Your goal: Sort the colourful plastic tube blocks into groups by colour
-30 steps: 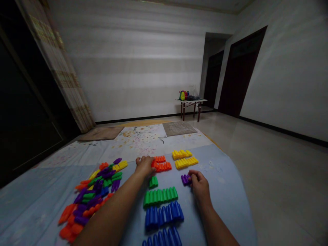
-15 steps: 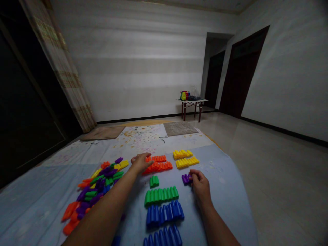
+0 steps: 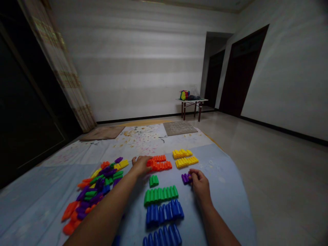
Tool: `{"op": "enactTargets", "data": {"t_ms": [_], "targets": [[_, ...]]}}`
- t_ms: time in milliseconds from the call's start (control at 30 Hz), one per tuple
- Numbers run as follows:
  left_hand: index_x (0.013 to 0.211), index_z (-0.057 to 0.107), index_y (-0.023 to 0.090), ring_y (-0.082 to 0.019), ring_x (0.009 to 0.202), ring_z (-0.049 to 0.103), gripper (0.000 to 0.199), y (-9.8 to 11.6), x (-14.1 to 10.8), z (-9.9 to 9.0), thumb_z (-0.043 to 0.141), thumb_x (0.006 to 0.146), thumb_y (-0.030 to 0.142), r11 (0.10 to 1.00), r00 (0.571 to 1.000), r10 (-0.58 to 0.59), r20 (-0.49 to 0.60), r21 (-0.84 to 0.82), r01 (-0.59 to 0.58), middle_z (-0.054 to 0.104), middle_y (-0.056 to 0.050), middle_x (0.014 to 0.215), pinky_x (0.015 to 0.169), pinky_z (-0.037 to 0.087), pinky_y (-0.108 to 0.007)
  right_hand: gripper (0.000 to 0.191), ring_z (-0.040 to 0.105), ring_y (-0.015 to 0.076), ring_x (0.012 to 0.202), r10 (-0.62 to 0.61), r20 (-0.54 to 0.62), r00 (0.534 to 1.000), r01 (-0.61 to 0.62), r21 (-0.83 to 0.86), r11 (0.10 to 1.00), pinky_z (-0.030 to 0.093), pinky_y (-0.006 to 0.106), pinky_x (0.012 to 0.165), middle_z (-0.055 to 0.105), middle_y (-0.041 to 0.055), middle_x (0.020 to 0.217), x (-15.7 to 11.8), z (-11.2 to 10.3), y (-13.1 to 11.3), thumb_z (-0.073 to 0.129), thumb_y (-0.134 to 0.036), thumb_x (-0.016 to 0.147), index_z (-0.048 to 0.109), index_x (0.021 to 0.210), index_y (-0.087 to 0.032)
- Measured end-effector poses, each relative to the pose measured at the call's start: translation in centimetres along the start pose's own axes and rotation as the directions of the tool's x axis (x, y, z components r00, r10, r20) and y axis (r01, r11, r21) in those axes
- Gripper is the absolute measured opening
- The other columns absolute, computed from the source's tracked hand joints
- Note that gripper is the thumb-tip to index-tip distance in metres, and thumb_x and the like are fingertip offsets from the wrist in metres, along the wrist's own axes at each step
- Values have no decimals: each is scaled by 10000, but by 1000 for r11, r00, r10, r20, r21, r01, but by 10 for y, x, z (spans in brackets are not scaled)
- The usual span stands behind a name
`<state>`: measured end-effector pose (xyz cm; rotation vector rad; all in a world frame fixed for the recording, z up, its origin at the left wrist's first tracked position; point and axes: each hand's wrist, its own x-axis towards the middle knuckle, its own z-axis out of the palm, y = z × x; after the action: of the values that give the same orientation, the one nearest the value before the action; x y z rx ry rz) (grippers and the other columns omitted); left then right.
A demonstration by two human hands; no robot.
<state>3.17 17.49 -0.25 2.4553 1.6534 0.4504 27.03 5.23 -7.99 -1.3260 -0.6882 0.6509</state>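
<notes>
My left hand [image 3: 140, 165] is at the left end of two rows of orange bullet-shaped plastic pieces [image 3: 161, 166]. Its thumb and forefinger close around the end pieces, which they partly hide. My right hand [image 3: 200, 182] pinches the right end of a short row of purple pieces [image 3: 185, 178] lying on the cloth. Between the hands is a small green group [image 3: 154, 181], with a longer green row [image 3: 161, 195] nearer me. Blue rows [image 3: 165, 213] lie closest. Two yellow rows [image 3: 186, 162] sit beyond my right hand.
A loose heap of mixed-colour pieces [image 3: 98, 191] spreads at the left, partly behind my left forearm. The surface bears a pale blue and floral cloth [image 3: 225, 177]. Two mats [image 3: 180, 128] lie at its far side. A small table [image 3: 192, 100] with bags stands by the wall.
My left hand's fingers have drawn in on the orange row's left end, and that end now sits slightly further right. My right hand has stayed on the purple pieces.
</notes>
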Motion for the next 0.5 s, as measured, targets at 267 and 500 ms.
{"op": "enactTargets", "data": {"t_ms": [267, 500], "targets": [[1134, 568, 208, -198, 1119, 530, 416, -40, -43, -43, 376, 827, 411, 978, 947, -200, -252, -114, 177, 606, -66, 1193, 984, 367, -390, 320, 598, 168, 629, -7, 12, 1000, 7, -21, 1000, 445, 256, 516, 667, 57, 741, 1, -4, 5, 557, -374, 677, 663, 859, -134], [1056, 615, 229, -208, 1100, 540, 355, -99, -108, -52, 422, 793, 369, 953, 914, -296, -279, -26, 301, 626, -50, 1160, 961, 389, -377, 328, 594, 162, 620, 6, 22, 1000, -4, -48, 999, 443, 257, 505, 670, 66, 797, 1, -6, 7, 555, -362, 676, 657, 886, -130]]}}
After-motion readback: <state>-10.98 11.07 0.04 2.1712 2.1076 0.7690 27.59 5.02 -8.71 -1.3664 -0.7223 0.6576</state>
